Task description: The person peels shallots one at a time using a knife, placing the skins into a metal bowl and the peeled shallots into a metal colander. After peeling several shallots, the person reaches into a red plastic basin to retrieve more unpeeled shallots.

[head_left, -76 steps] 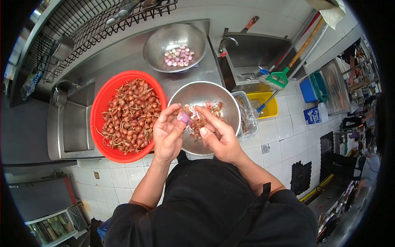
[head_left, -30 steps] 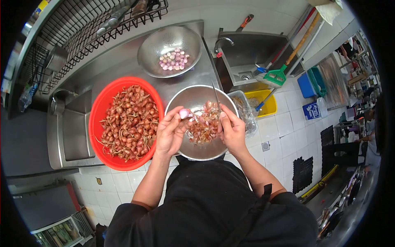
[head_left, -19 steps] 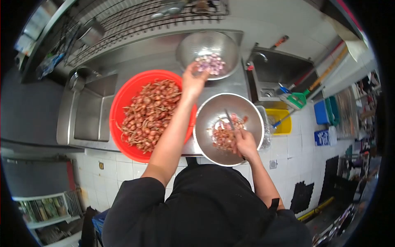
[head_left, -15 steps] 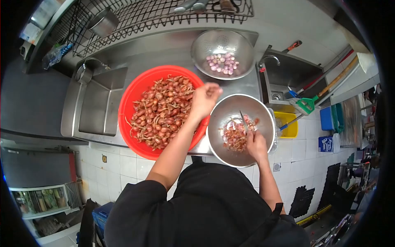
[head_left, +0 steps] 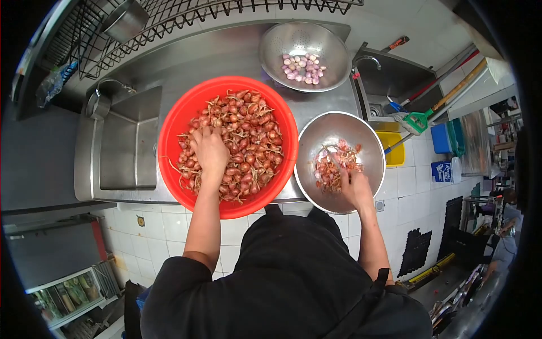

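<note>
My left hand [head_left: 210,151] reaches into a big red basin [head_left: 169,121] heaped with unpeeled shallots [head_left: 246,152], some with dry roots. Its fingers are apart and touch the shallots near the basin's middle left. In a steel bowl [head_left: 316,133] on the right, my right hand [head_left: 355,189] is closed around a small knife [head_left: 333,157], the handle hidden in the palm. The blade points up and left over shallot skins and trimmings [head_left: 344,155]. Farther back, a steel colander [head_left: 330,48] holds peeled shallots [head_left: 303,68].
A steel counter [head_left: 169,70] carries the basin, bowl and colander. There is a sink [head_left: 130,144] at the left and a second sink [head_left: 384,85] at the right. A wire rack [head_left: 197,22] hangs above. A yellow container [head_left: 397,150] stands beyond the bowl.
My left hand has moved from near the colander, leftward and down into the shallots in the red basin. The right hand stays in the bowl with the knife. The view has shifted slightly.
</note>
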Action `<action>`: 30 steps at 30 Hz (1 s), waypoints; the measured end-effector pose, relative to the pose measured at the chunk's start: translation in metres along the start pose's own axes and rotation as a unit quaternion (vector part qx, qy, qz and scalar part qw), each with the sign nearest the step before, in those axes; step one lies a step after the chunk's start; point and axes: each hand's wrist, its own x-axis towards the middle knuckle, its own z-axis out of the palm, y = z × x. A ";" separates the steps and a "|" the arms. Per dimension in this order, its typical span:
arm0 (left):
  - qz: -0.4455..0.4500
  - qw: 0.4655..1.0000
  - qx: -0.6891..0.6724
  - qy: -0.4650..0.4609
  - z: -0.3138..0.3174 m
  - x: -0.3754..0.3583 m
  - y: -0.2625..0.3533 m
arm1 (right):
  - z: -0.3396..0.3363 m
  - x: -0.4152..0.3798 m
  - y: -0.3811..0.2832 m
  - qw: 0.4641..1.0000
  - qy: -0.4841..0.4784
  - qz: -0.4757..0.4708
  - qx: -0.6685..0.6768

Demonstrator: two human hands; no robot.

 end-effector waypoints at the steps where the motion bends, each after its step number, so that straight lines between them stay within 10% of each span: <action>1: -0.004 0.998 -0.057 0.016 -0.001 -0.001 0.002 | 0.003 -0.001 -0.002 1.000 0.000 -0.001 -0.001; 9: 0.058 0.986 0.053 -0.150 0.026 -0.008 0.050 | -0.003 0.016 0.021 0.996 0.032 -0.085 0.004; 18: 0.017 0.971 -0.236 0.045 -0.019 -0.024 0.062 | -0.029 0.021 0.049 0.983 -0.073 -0.103 0.135; 22: -0.150 0.776 -0.610 -0.052 -0.045 -0.049 0.109 | -0.036 0.014 0.053 0.975 -0.065 -0.069 0.201; 24: -0.134 0.520 -0.836 -0.117 -0.039 -0.062 0.137 | -0.027 0.019 0.065 0.979 -0.031 -0.104 0.173; 30: -0.148 0.384 -0.889 -0.201 -0.023 -0.093 0.196 | -0.036 0.005 0.058 0.944 -0.075 -0.086 0.311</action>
